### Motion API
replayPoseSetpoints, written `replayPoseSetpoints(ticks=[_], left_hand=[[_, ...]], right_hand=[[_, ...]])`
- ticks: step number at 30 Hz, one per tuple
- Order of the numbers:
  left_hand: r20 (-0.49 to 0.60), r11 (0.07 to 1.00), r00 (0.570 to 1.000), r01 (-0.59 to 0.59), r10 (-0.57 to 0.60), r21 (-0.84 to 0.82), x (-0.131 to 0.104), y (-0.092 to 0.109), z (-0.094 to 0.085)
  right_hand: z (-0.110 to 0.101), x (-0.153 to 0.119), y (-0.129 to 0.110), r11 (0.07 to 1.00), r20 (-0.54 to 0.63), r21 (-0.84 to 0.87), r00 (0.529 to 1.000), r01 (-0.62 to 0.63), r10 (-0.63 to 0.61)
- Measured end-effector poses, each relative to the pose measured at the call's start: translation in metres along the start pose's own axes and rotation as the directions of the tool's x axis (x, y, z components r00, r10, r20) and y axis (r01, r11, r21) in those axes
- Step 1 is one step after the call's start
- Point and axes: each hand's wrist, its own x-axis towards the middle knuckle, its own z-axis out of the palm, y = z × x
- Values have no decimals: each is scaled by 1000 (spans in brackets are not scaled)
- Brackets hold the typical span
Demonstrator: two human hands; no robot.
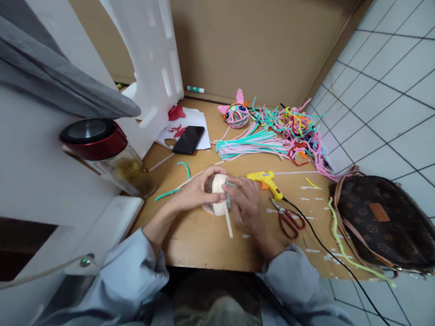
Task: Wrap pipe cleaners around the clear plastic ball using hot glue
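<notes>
In the head view, a clear, rounded plastic container (209,184) is held just above or on the table, with a cream pipe cleaner (220,192) wound around its middle in several turns. One loose end of that pipe cleaner hangs toward me. My left hand (197,187) is closed around the container's left side, thumb in front. From the right, my right hand (247,204) presses its fingers onto the wound band and the container; its fingertips are partly hidden. A yellow glue gun (266,180) lies just beyond my right hand, and red-handled scissors (287,221) rest beside it.
Pink and teal pipe cleaners (253,144) lie in a bundle behind, near a decorated ball (237,115) with pink ears. A phone (188,139) rests on paper. At left stands a glass tumbler (128,170); at right, a brown handbag (391,220). The black cord (319,242) crosses the right side.
</notes>
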Motion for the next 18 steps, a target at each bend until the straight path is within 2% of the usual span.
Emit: replayPoseSetpoints(ticks=[10,18], left_hand=[[-1,999,1000,8,-8,34,-1,-4,0],[27,1000,999,17,-17,-3,-1,-3,0]], right_hand=[[0,1,0,994,50,68,995,-86,82],[-5,12,1,954,87,231,980,-192,177]])
